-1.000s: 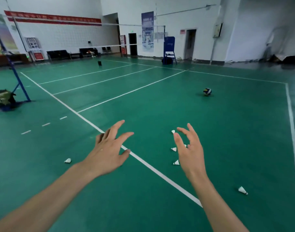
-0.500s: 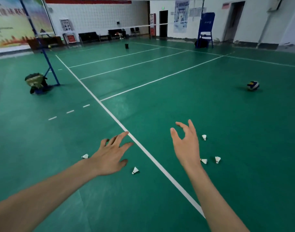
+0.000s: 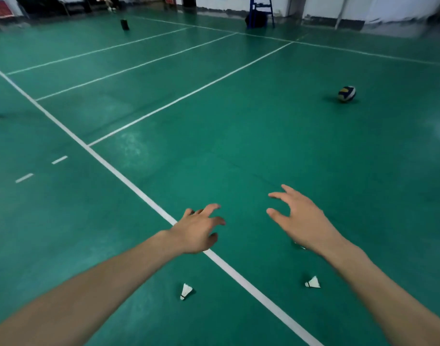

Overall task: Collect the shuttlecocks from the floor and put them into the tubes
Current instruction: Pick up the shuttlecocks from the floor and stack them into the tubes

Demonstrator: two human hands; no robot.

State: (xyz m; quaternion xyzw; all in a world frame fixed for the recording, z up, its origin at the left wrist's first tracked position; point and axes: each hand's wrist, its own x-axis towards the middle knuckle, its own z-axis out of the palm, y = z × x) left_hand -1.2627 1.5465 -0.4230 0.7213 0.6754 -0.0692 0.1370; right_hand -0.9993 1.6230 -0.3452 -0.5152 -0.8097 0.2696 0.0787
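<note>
Both hands reached forward over the green floor (image 3: 264,151) and held nothing. The left hand (image 3: 197,231) hung above the white line (image 3: 129,182), its fingers spread and loosely bent, palm down. The right hand (image 3: 301,218) was out to the right of that line, its fingers and thumb parted in a loose, relaxed curve. One shuttlecock (image 3: 186,291) lay on the floor left of the line, below the left forearm, cork end toward the camera. A second shuttlecock (image 3: 313,282) lay right of the line, just beside the right forearm, on its side with the cork pointing left. Something small and pale showed at the edge of the right wrist, too hidden to name. Neither hand touched a shuttlecock. A ball (image 3: 347,93) sat well apart on the far right of the court, and a blue stand (image 3: 261,10) stood by the far wall.
</note>
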